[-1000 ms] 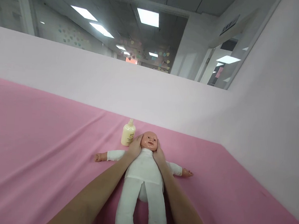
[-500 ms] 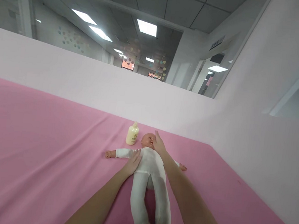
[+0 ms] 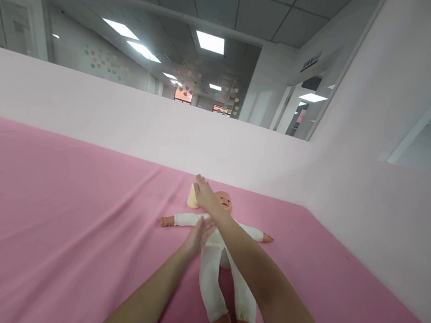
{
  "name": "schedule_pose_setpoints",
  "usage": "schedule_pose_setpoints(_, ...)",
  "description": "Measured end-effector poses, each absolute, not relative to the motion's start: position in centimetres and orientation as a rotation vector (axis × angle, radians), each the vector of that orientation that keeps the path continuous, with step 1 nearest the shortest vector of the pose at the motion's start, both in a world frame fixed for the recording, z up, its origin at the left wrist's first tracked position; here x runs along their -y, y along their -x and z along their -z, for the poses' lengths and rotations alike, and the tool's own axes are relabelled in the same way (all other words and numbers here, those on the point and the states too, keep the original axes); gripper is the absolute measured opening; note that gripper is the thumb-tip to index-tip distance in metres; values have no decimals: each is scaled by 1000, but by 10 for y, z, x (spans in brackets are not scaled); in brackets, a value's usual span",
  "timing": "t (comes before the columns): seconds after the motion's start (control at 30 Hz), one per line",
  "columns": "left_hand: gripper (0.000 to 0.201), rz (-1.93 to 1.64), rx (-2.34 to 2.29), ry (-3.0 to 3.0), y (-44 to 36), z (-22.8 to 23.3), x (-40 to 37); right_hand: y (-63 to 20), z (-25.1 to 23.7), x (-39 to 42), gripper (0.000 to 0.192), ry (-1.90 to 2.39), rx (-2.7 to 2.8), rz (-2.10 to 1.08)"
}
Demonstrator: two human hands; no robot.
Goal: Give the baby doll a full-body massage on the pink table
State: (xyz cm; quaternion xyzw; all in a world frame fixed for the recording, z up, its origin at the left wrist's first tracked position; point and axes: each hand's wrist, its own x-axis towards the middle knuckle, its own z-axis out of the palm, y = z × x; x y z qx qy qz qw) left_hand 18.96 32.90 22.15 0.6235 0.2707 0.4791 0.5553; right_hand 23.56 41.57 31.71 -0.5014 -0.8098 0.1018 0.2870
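Spreading pink worktop: the pink-covered worktop takes up most of the lower view. Its widest room for moving is on the left, where the cloth runs in long creases; on the right it tapers along a slanting edge.
White back wall: the wall rises along the far edge below a glass window, leaving only a narrow strip of cloth beyond the doll's head.
White-clad baby doll: the baby doll lies face up, arms stretched sideways, legs pointing to the near side and cut off by the frame. It is probably laid this way so that face, chest and limbs can be reached from the foot end.
Reaching right hand: the right hand is flat and open, fingers straight, with its forearm slanting above the doll's body. It appears to hold nothing; whether it touches the bottle cannot be told.
Blurred left hand: the left hand is loosely open at the near-left side of the doll's chest, gripping nothing visible; resting or hovering, I cannot tell.
Pale yellow bottle: the bottle stands beside the doll's head, its top hidden by the right hand, perhaps set there to be handy yet clear of the outstretched arm.
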Motion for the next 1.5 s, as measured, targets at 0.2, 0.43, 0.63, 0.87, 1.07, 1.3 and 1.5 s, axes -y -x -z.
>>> schedule_pose_setpoints(0.2, 93, -1197, -561, -1259, -189, -214, -335, -289, -255, -312, 60, 1085, 2467, -252)
schedule_pose_setpoints(0.43, 78, -1114, -692, -1580, -208, -187, -329, -370, -215, -306, 60, 1784, 2079, -324)
schedule_pose_setpoints(0.63, 61, -811, -957, -2189, -210, -177, -323, -369, -198, -288, 63, 1835, 2200, -192)
schedule_pose_setpoints(0.87, 51, -857, -1195, -2176, -206, -173, -328, -362, -201, -276, 62, 1827, 2235, -148)
schedule_pose_setpoints(1.07, 45, -908, -1234, -2166, -209, -173, -326, -361, -198, -274, 61, 1791, 2203, -177)
schedule_pose_setpoints(1.3, 37, -907, -1190, -2241, -213, -186, -315, -355, -197, -262, 63, 1772, 2175, -339)
schedule_pose_setpoints(1.5, 22, -832, -1255, -2152, -205, -205, -304, -344, -205, -245, 64, 1763, 2126, -422)
